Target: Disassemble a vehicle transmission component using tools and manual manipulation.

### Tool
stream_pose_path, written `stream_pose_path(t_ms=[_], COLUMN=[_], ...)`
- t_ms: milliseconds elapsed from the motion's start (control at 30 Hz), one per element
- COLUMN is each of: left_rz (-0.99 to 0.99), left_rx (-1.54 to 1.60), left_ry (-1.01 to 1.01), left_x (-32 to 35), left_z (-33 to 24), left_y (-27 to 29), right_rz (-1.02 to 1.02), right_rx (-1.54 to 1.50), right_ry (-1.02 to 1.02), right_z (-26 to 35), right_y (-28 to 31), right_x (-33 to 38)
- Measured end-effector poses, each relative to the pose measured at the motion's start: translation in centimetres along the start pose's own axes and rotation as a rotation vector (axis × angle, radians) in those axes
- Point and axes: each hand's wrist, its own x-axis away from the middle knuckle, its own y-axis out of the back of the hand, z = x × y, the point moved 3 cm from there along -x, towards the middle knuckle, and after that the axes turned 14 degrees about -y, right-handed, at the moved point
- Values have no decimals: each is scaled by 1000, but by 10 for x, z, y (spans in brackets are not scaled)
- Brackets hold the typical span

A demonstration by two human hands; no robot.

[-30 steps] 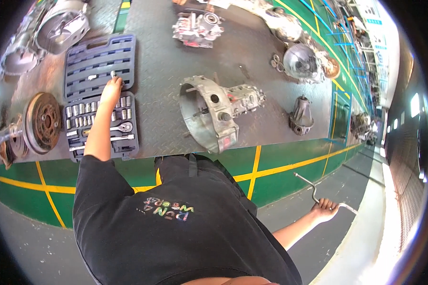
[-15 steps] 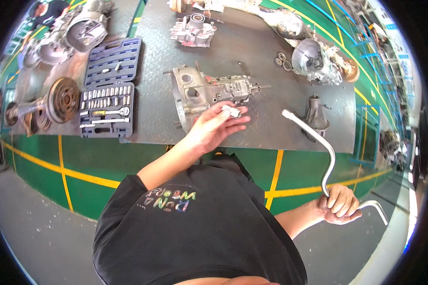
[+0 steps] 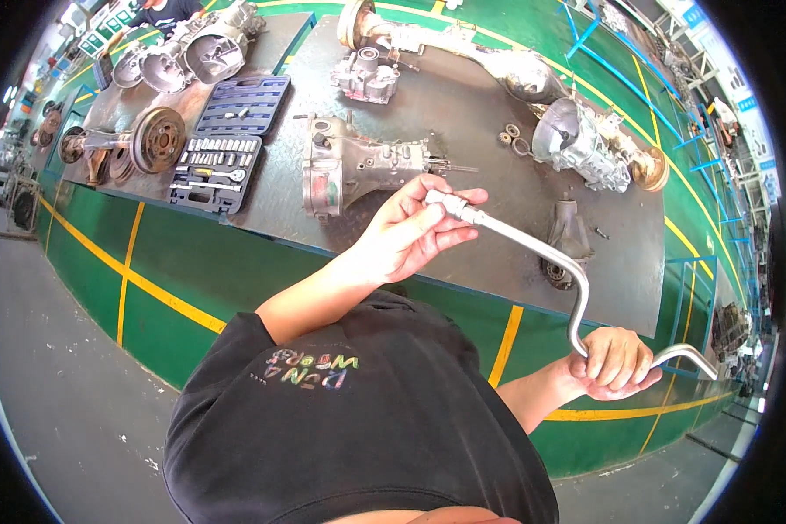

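1. Centre: the left hand (image 3: 408, 234) is pinching a silver socket (image 3: 446, 203) at the upper end of a bent crank handle (image 3: 578, 293), fingers part-curled.
2. Lower right: the right hand (image 3: 616, 358) is gripping the handle's lower part, fingers wrapped.
3. Socket and handle are apparently being joined; seating is probably calling for steady alignment.
4. Lower centre: multicoloured lettering (image 3: 313, 368) is crossing the black shirt (image 3: 367, 437).

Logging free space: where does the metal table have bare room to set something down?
The metal table is bare between the gearbox, axle and gear rings, and right of the conical casting, past a small bolt. A thinner strip divides gearbox from socket case. Far left is crowded with housings and a brake drum; the bent bar hides some plate.
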Motion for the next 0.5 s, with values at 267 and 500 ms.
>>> stream_pose_path(t_ms=[267,500], left_rz=[517,886], left_rx=[-718,-1475], left_ry=[338,245], left_x=[-2,9], left_z=[-34,-41], left_y=[-34,-42], right_rz=[26,-19], right_rx=[-324,-369], right_ry=[-48,-176], right_z=[14,-9], right_y=[11,4], right_x=[9,-4])
